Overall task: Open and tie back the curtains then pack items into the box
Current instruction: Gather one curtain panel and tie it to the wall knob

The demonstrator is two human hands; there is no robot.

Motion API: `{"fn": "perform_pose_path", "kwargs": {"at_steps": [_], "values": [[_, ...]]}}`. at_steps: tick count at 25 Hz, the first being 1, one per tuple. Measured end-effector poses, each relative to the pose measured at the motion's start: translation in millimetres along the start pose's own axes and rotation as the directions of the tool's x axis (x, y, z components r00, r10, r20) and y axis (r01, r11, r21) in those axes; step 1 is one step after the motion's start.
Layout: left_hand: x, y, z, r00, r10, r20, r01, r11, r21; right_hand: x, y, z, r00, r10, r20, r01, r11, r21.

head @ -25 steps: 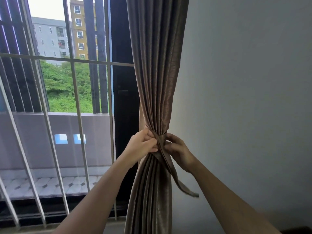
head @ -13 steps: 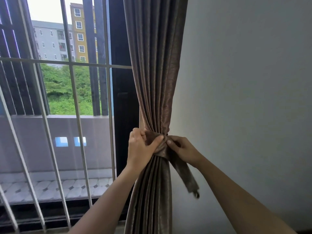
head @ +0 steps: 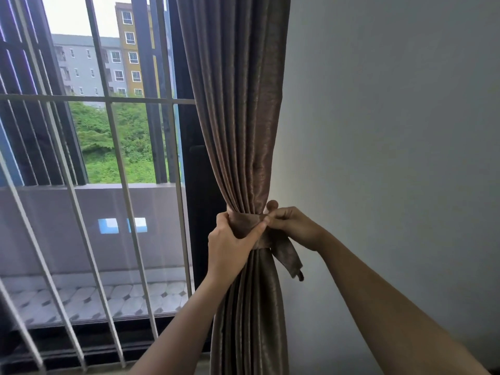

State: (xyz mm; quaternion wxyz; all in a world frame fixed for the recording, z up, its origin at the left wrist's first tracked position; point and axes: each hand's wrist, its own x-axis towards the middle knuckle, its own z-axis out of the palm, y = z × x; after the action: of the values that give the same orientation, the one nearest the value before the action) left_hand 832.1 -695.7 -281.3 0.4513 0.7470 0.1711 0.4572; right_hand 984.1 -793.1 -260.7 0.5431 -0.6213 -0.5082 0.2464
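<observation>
- We see the left grip [head: 230, 247] curled round the tie-back [head: 246, 225]; band at its 1 o'clock.
- Right grip [head: 295, 226] pinches the band's end, 3 o'clock of the bunched curtain [head: 243, 131].
- Loose tail [head: 289, 255] hangs at 5 o'clock, below the right grip.

Pale tiled balcony floor [head: 94, 299] lies beyond the white window bars [head: 108, 100].
</observation>
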Motion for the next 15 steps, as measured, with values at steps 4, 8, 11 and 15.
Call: {"fn": "perform_pose_path", "kwargs": {"at_steps": [4,8,11,15], "values": [[1.0,-5.8,10.8,0.996,0.027,-0.084,-0.022,0.998,0.058,0.5,13.5,5.0,0.999,-0.025,-0.043,0.028,0.997,0.074],[1.8,-1.4,18.3,0.990,0.047,-0.130,-0.038,0.997,0.072,7.5,20.0,25.7,0.924,-0.054,-0.379,0.034,0.998,-0.059],[7.0,-4.3,18.4,0.988,0.022,-0.155,-0.014,0.998,0.055,8.0,45.5,47.3,0.702,0.204,-0.682,-0.353,0.932,-0.085],[12.5,-10.0,14.4,0.983,0.043,-0.179,-0.033,0.998,0.060,5.9,53.0,67.2,0.670,0.621,-0.408,-0.421,0.770,0.480]]}}
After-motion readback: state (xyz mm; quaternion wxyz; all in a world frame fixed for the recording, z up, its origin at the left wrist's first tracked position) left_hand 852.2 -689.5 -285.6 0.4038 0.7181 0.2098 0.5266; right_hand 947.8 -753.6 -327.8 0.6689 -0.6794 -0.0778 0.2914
